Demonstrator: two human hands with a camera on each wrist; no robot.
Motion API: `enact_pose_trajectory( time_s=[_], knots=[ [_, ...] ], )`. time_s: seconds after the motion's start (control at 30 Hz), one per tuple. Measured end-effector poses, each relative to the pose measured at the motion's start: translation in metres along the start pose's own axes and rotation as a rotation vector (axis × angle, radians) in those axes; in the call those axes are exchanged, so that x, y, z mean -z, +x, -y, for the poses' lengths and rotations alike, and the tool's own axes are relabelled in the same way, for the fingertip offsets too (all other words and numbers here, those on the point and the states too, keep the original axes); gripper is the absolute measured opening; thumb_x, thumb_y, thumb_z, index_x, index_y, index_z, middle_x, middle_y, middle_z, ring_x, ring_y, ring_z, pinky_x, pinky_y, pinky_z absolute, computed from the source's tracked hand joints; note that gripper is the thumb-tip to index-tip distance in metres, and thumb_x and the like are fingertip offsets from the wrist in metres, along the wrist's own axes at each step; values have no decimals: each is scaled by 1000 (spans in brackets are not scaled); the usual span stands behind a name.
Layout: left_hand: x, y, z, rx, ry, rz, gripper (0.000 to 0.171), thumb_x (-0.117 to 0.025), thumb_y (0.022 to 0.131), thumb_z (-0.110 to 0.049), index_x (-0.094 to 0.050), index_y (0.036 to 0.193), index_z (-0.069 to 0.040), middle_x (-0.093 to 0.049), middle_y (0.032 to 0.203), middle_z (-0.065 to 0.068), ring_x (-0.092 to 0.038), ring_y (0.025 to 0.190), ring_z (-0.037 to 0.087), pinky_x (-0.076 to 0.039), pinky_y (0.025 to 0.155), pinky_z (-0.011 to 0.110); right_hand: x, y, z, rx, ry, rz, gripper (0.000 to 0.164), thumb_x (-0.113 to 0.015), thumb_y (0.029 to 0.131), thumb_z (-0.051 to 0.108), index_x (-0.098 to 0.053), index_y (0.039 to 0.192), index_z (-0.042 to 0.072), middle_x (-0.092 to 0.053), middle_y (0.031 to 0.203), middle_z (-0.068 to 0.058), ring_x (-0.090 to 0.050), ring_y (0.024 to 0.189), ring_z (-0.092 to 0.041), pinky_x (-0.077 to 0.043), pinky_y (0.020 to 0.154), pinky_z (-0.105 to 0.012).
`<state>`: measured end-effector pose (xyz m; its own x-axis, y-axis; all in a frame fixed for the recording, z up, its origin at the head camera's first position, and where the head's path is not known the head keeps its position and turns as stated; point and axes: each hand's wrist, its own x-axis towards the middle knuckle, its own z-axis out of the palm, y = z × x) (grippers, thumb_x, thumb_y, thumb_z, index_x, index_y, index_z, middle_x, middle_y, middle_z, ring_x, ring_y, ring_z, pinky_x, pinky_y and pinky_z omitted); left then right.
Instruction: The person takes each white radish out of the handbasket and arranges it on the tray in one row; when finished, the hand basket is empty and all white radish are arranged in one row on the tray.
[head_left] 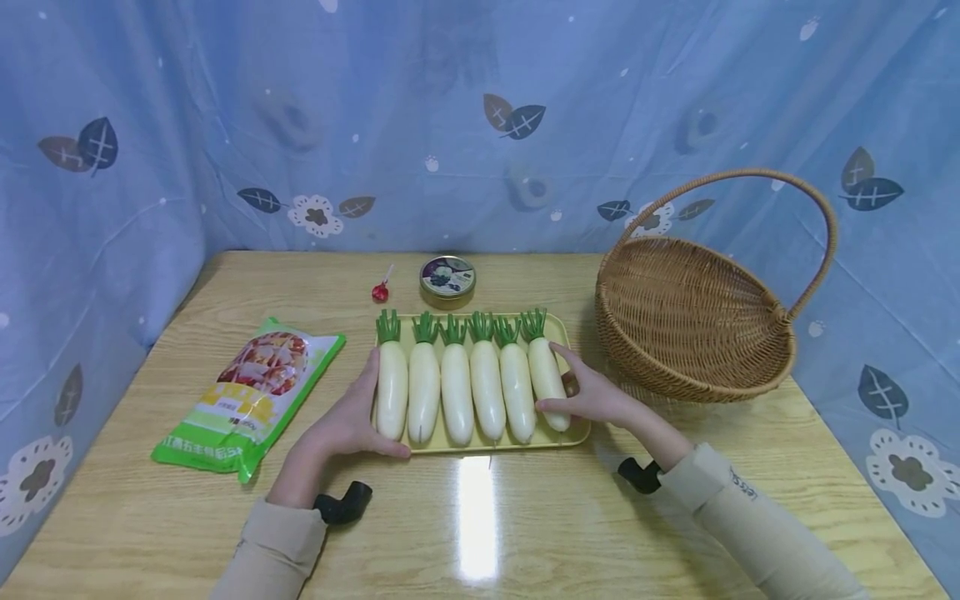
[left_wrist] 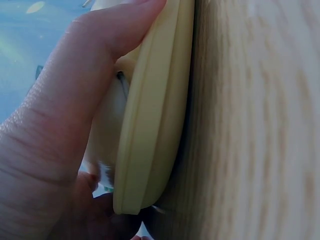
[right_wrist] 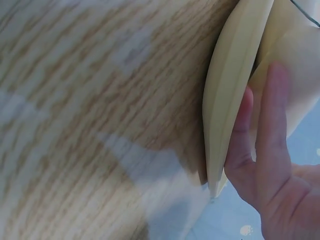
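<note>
Several white radishes (head_left: 455, 392) with short green tops lie side by side on a pale yellow tray (head_left: 480, 448). My left hand (head_left: 345, 421) grips the tray's near left corner, beside the leftmost radish (head_left: 392, 392). In the left wrist view, the thumb (left_wrist: 75, 75) lies across the tray rim (left_wrist: 150, 115). At the other end, my right hand (head_left: 592, 392) holds the rightmost radish (head_left: 546, 371), which leans slightly. Seen from the right wrist, one fingertip touches that radish (right_wrist: 295, 70); another finger (right_wrist: 243, 115) is at the tray edge (right_wrist: 235, 85).
A tilted wicker basket (head_left: 690, 317) with a tall handle stands at right. A green-and-white food bag (head_left: 251, 392) lies left of the tray. Behind it are a round tin (head_left: 447, 279) and a red lollipop (head_left: 381, 292). A blue patterned curtain (head_left: 420, 125) surrounds the wooden table (head_left: 405, 533).
</note>
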<state>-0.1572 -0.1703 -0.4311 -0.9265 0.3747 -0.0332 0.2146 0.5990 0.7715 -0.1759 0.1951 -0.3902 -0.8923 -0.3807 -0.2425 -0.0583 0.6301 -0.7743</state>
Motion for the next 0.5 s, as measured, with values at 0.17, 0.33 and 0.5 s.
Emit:
enact_pose_trajectory(
  time_s=[0.17,0.33,0.5],
  knots=[
    [0,-1,0,-3,1,2,153,-89,42,-45,19,143,-7,10,151,17,1,137,34,-9,107,53,0,-1,0,-15,23,-2,102,-74,76,34,-4,148,13,-52,111,-25,-59,80,-23,-53,60,-32],
    [1,-1,0,-16,-7,-7,153,-90,42,-43,19,143,-7,10,151,18,1,137,35,-8,107,54,1,-1,1,-9,28,-17,103,-74,75,35,-5,148,14,-50,111,-25,-61,76,-22,-53,60,-33],
    [1,1,0,-18,3,-10,154,-90,41,-44,19,143,-7,10,151,17,2,137,32,-8,108,51,6,-6,4,-8,-6,-49,100,-73,76,37,-8,148,14,-45,120,-27,-61,87,-28,-53,66,-34]
  ],
)
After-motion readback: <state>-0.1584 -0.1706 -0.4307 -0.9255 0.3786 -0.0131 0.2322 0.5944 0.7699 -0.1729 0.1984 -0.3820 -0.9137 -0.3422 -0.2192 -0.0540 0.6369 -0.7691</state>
